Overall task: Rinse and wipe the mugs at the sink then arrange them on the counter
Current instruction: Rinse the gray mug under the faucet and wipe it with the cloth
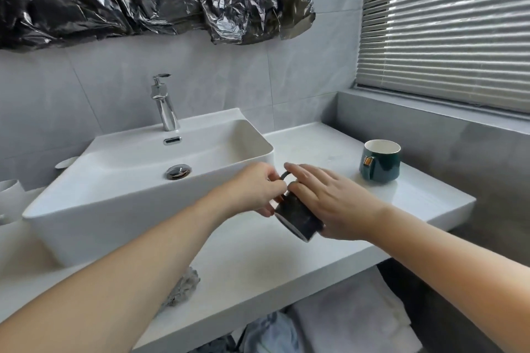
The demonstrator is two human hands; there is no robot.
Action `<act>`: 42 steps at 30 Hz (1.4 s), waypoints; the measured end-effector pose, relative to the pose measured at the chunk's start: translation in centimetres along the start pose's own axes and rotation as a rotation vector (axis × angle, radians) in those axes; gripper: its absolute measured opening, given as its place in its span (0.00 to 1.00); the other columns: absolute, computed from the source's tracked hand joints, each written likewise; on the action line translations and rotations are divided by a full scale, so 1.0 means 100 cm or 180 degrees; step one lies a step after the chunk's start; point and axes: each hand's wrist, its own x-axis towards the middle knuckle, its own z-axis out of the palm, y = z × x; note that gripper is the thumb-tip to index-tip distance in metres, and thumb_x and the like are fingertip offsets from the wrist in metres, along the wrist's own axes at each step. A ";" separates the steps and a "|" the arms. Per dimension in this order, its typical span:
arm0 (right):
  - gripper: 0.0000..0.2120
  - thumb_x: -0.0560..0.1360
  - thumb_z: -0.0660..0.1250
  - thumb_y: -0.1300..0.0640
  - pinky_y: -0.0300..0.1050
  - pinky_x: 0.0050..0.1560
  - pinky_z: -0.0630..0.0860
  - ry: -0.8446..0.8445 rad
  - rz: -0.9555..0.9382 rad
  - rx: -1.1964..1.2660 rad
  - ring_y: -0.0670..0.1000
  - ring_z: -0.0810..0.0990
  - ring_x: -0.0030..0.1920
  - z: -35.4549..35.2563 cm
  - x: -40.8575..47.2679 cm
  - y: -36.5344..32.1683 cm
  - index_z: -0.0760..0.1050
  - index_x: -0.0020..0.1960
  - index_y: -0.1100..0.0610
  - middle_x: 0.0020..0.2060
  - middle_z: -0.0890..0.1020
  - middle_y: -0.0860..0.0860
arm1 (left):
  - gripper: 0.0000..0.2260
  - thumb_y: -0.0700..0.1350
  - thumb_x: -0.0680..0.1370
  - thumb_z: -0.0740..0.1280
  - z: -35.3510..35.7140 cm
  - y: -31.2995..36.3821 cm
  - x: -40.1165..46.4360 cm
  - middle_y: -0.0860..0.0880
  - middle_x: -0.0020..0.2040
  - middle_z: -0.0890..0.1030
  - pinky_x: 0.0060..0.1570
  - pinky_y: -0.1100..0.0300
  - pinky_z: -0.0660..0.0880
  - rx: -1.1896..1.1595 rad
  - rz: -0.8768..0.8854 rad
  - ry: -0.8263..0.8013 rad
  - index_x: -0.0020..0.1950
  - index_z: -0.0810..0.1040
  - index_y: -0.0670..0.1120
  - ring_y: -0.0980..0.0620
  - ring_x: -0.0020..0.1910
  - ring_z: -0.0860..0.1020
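Dark mug (298, 216) held tilted above surface (252, 261), just right of sink (143, 195), mouth toward person. Left hand (258, 189) fingers pinch handle; right hand (335, 200) fingers flat along body. Sink nearer left hand.

a home bathroom: white basin (149, 163), chrome tap (165, 103), grey wall tiles (114, 77).
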 end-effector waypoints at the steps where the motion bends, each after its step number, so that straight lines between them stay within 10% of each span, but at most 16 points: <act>1: 0.37 0.60 0.75 0.50 0.53 0.68 0.72 0.0021 0.0036 0.0023 0.62 0.70 0.71 0.005 -0.003 0.006 0.73 0.65 0.62 0.72 0.69 0.63 | 0.08 0.42 0.78 0.61 0.005 0.001 0.006 0.44 0.47 0.84 0.49 0.48 0.83 -0.0006 0.0001 0.0048 0.53 0.76 0.41 0.40 0.45 0.85; 7: 0.48 0.69 0.77 0.54 0.51 0.74 0.64 -0.0036 0.1139 0.0755 0.61 0.63 0.76 0.037 -0.026 0.043 0.53 0.79 0.58 0.79 0.57 0.60 | 0.07 0.42 0.76 0.63 0.034 0.003 0.049 0.40 0.47 0.84 0.49 0.45 0.82 -0.0403 -0.0041 0.0384 0.48 0.75 0.39 0.40 0.40 0.85; 12: 0.13 0.75 0.62 0.65 0.52 0.35 0.73 -0.0048 0.2361 0.1005 0.61 0.77 0.42 0.046 -0.021 0.065 0.63 0.55 0.56 0.51 0.78 0.56 | 0.11 0.45 0.72 0.65 0.064 0.005 0.083 0.39 0.48 0.83 0.48 0.43 0.82 -0.0765 0.0021 0.0746 0.47 0.74 0.38 0.43 0.38 0.86; 18: 0.07 0.72 0.59 0.66 0.46 0.33 0.70 -0.0072 0.3154 0.2103 0.60 0.77 0.42 0.045 0.011 0.100 0.72 0.49 0.60 0.37 0.74 0.53 | 0.03 0.41 0.75 0.66 0.096 0.002 0.118 0.42 0.47 0.82 0.48 0.48 0.83 -0.1310 0.0109 0.1090 0.45 0.75 0.41 0.42 0.46 0.85; 38: 0.08 0.76 0.59 0.60 0.44 0.39 0.68 0.0059 0.3274 0.2694 0.57 0.73 0.51 0.093 0.038 0.109 0.69 0.55 0.57 0.55 0.74 0.54 | 0.10 0.46 0.65 0.62 0.113 -0.025 0.177 0.44 0.47 0.83 0.54 0.41 0.80 -0.1298 -0.0180 0.0902 0.45 0.74 0.46 0.40 0.50 0.82; 42: 0.18 0.77 0.58 0.61 0.44 0.49 0.71 0.0103 0.3301 0.2799 0.56 0.71 0.61 0.089 0.034 0.099 0.67 0.67 0.56 0.66 0.70 0.54 | 0.09 0.41 0.74 0.62 0.103 -0.004 0.155 0.47 0.53 0.80 0.48 0.52 0.78 -0.0837 -0.0220 0.0650 0.53 0.72 0.48 0.44 0.48 0.79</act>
